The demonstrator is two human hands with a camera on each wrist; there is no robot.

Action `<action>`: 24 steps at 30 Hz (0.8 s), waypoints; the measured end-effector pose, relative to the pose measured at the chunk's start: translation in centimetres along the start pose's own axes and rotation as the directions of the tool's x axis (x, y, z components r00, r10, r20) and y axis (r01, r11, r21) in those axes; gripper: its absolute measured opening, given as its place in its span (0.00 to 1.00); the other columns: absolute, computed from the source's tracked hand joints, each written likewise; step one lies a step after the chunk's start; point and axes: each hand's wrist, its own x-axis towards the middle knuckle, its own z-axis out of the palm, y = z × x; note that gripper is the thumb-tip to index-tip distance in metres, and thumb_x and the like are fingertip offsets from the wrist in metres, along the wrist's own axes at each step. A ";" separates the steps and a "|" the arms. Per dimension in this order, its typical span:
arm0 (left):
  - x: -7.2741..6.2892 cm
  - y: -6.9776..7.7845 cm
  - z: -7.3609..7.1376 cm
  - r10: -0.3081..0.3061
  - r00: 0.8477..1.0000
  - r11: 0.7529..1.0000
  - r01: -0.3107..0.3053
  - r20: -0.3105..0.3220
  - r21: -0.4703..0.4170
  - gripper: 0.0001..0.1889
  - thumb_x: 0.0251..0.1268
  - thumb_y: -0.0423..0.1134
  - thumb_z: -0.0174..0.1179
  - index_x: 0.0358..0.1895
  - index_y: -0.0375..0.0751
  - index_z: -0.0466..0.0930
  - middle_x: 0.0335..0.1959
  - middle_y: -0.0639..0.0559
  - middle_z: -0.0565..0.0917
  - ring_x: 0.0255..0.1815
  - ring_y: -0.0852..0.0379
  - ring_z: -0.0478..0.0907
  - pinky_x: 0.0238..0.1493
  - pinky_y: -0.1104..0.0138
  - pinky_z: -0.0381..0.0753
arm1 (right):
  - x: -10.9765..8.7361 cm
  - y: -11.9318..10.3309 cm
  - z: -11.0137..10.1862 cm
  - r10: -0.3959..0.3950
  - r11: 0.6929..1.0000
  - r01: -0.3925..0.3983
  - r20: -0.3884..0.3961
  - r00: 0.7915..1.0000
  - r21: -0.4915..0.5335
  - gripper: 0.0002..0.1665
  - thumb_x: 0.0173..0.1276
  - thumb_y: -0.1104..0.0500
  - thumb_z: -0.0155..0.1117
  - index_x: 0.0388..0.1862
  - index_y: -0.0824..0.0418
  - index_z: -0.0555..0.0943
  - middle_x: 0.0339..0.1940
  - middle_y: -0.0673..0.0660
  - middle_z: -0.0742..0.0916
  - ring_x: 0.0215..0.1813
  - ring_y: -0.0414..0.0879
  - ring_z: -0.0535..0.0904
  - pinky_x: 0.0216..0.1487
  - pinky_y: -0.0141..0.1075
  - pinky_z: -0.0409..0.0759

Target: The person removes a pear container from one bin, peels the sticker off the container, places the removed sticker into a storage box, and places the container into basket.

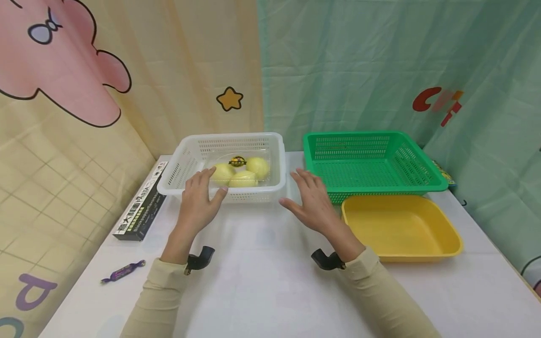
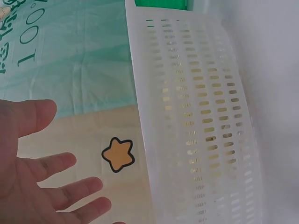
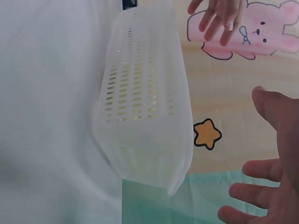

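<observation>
A white slotted basket [image 1: 224, 193] stands at the back of the table. Inside it, a clear plastic box [image 1: 203, 157] with a dark label contains three round, pale yellow fruits [image 1: 258, 167]; their exact kind I cannot tell. My left hand [image 1: 197, 202] hovers over the basket's front left, fingers spread and holding nothing. Off the basket's front right corner is my right hand [image 1: 314, 204], its fingers extended and its thumb apart. Both wrist views show the hands, left hand [image 2: 14, 182] and right hand [image 3: 289, 154], apart from the basket's rim.
Right of the white basket sits a green basket [image 1: 376, 189], with a yellow tray [image 1: 401, 257] in front of it. A black and white pasta box [image 1: 141, 206] lies at the left edge. Nearer is a purple wrapped candy [image 1: 122, 272]. Curtains hang behind the table.
</observation>
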 end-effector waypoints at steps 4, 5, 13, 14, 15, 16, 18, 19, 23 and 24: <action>0.6 -0.5 -0.1 0.018 1.000 0.999 -0.018 0.007 -0.035 0.31 0.67 0.46 0.52 0.71 0.40 0.56 0.70 0.34 0.61 0.71 0.35 0.54 0.68 0.41 0.55 | 0.6 0.0 0.4 0.020 0.998 -0.021 0.010 1.000 0.051 0.44 0.63 0.41 0.61 0.71 0.60 0.61 0.74 0.59 0.64 0.71 0.59 0.59 0.69 0.57 0.62; 0.8 -0.6 -0.1 0.024 1.000 0.999 -0.023 0.007 -0.046 0.31 0.67 0.45 0.53 0.70 0.39 0.57 0.70 0.35 0.62 0.70 0.35 0.55 0.68 0.41 0.55 | 0.7 0.1 0.5 0.028 0.998 -0.029 0.015 1.000 0.064 0.44 0.63 0.41 0.61 0.71 0.59 0.61 0.74 0.59 0.64 0.70 0.58 0.60 0.69 0.57 0.62; 1.8 -1.6 -0.4 0.012 1.000 0.995 -0.009 0.025 -0.099 0.30 0.67 0.44 0.52 0.70 0.38 0.58 0.70 0.35 0.62 0.71 0.34 0.56 0.68 0.41 0.56 | 1.7 0.2 1.4 0.068 0.987 -0.071 0.030 0.997 0.143 0.41 0.63 0.43 0.61 0.70 0.59 0.62 0.71 0.60 0.69 0.65 0.57 0.65 0.64 0.54 0.69; 2.0 -1.8 -0.4 0.005 1.000 0.995 -0.003 0.026 -0.102 0.30 0.68 0.44 0.51 0.70 0.38 0.58 0.70 0.35 0.62 0.71 0.34 0.56 0.69 0.41 0.56 | 1.7 0.2 1.4 0.069 0.985 -0.073 0.028 0.997 0.155 0.41 0.63 0.43 0.62 0.70 0.59 0.63 0.70 0.60 0.70 0.65 0.57 0.66 0.64 0.54 0.69; 2.1 -2.0 -0.5 -0.002 1.000 0.994 0.005 0.028 -0.105 0.30 0.68 0.45 0.51 0.70 0.39 0.58 0.70 0.35 0.62 0.71 0.34 0.56 0.69 0.42 0.55 | 1.8 0.2 1.5 0.072 0.983 -0.075 0.027 0.997 0.170 0.41 0.63 0.44 0.62 0.70 0.60 0.63 0.70 0.60 0.70 0.65 0.58 0.66 0.64 0.54 0.69; 2.1 -2.1 -0.4 -0.008 1.000 0.994 0.011 0.030 -0.109 0.30 0.68 0.45 0.51 0.70 0.39 0.58 0.70 0.35 0.62 0.71 0.34 0.55 0.69 0.42 0.55 | 1.8 0.2 1.6 0.076 0.980 -0.080 0.031 0.997 0.182 0.41 0.63 0.44 0.62 0.70 0.59 0.63 0.70 0.60 0.70 0.66 0.58 0.66 0.65 0.55 0.68; 2.3 -2.5 -0.4 -0.021 0.999 0.993 0.025 0.034 -0.116 0.30 0.68 0.45 0.51 0.70 0.39 0.58 0.70 0.35 0.62 0.71 0.34 0.55 0.69 0.42 0.55 | 2.0 0.1 1.8 0.078 0.975 -0.085 0.039 0.996 0.203 0.41 0.63 0.44 0.62 0.70 0.60 0.63 0.70 0.61 0.70 0.68 0.58 0.65 0.66 0.55 0.67; 2.4 -2.6 -0.4 -0.026 0.999 0.992 0.031 0.037 -0.121 0.30 0.68 0.45 0.51 0.71 0.39 0.58 0.70 0.35 0.62 0.71 0.34 0.55 0.69 0.41 0.55 | 2.1 0.1 1.9 0.078 0.974 -0.086 0.045 0.996 0.210 0.41 0.64 0.44 0.62 0.70 0.60 0.62 0.70 0.61 0.70 0.69 0.58 0.64 0.67 0.56 0.66; 2.7 -3.1 -0.3 -0.031 0.999 0.989 0.037 0.040 -0.143 0.30 0.68 0.44 0.50 0.71 0.39 0.58 0.70 0.35 0.62 0.71 0.34 0.55 0.69 0.40 0.54 | 2.5 0.2 2.3 0.093 0.968 -0.107 0.069 0.993 0.227 0.42 0.65 0.42 0.60 0.71 0.59 0.61 0.71 0.61 0.69 0.72 0.57 0.63 0.69 0.55 0.64; 2.8 -3.3 -0.3 -0.029 0.999 0.988 0.035 0.038 -0.150 0.29 0.68 0.44 0.50 0.70 0.39 0.59 0.70 0.35 0.62 0.71 0.34 0.55 0.69 0.40 0.54 | 2.6 0.3 2.4 0.099 0.966 -0.114 0.072 0.992 0.233 0.42 0.65 0.42 0.59 0.72 0.59 0.60 0.71 0.61 0.69 0.72 0.57 0.63 0.69 0.55 0.64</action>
